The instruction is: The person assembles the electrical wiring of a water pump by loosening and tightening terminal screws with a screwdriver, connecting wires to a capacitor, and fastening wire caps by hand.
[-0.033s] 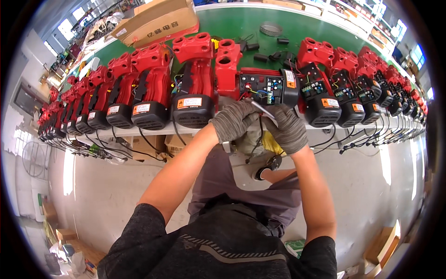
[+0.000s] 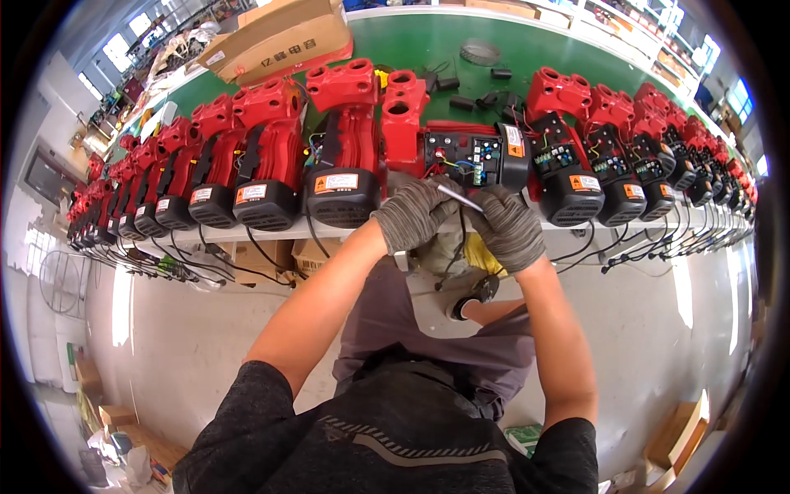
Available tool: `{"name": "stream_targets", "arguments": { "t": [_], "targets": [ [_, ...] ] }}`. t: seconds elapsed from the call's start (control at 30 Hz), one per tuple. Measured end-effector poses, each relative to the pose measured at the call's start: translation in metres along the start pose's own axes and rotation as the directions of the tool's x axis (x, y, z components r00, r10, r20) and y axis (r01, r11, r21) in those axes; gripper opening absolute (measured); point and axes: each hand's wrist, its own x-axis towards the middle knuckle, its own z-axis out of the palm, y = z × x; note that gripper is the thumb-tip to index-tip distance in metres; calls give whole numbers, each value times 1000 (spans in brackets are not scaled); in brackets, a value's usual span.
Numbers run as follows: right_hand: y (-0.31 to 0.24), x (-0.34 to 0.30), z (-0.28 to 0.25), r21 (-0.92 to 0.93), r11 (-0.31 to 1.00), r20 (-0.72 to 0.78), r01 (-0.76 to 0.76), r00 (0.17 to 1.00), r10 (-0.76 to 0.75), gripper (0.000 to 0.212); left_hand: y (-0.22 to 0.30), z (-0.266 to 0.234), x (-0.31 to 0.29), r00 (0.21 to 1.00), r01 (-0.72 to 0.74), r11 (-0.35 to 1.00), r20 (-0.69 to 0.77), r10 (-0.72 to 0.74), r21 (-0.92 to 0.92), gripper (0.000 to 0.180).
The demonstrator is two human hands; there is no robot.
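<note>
A slim silver-grey rod (image 2: 461,198) spans the gap between my two gloved hands, just in front of the workbench edge; its kind cannot be made out. My right hand (image 2: 508,229), in a grey striped knit glove, is closed on its right end. The fingers of my left hand (image 2: 415,216), gloved alike, are closed at its other end. Directly beyond them lies a red pump with a black motor end (image 2: 514,156), turned sideways, its wiring box uncovered. Inside that box a circuit board (image 2: 477,156) with small terminals and coloured wires shows. My fingertips are partly hidden.
Red pumps with black motors (image 2: 344,185) line the bench on the left; more pumps with uncovered boards (image 2: 568,173) stand on the right. Black cables (image 2: 263,251) hang off the front edge. A cardboard box (image 2: 280,41) and small black parts (image 2: 462,103) lie on the green top (image 2: 395,41).
The rod has shifted slightly between my hands and shows a narrower, rounder side. My hands have barely moved, and the pumps stay as they were.
</note>
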Motion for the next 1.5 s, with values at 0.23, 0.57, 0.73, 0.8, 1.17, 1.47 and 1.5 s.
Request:
{"name": "stream_targets", "arguments": {
  "t": [0.23, 0.57, 0.73, 0.8, 1.17, 1.47, 1.5],
  "targets": [
    [-5, -4, 6, 166, 977, 104, -134, 988, 117, 23, 5, 2, 2, 1000, -2, 1000, -18, 3, 24, 22],
    [-21, -13, 6, 513, 782, -19, -354, 906, 423, 26, -2, 2, 3, 998, -58, 997, -14, 59, 40, 20],
    [-2, -11, 14, 16, 996, -15, -85, 996, 85, 20, 1, 0, 3, 1000, 20, 997, -12, -19, 72, 19],
    [-7, -6, 6, 47, 989, -7, -142, 990, 142, 19, 7, 0, 5, 999, 11, 999, -43, -10, 30, 19],
    [-19, -14, -5, 590, 237, 531, -772, 592, 606, 38, -5, 10, 1, 992, -22, 999, -127, 27, 37, 18],
    [4, -2, 5, 96, 995, -53, 2, 999, 3, 23, 4, -1, 5, 999, 45, 998, -30, -43, 54, 21],
    [6, -2, 5, 46, 998, -9, 32, 999, -32, 22, 3, -1, 6, 998, 70, 990, -19, -68, 122, 20]
  ]
}}
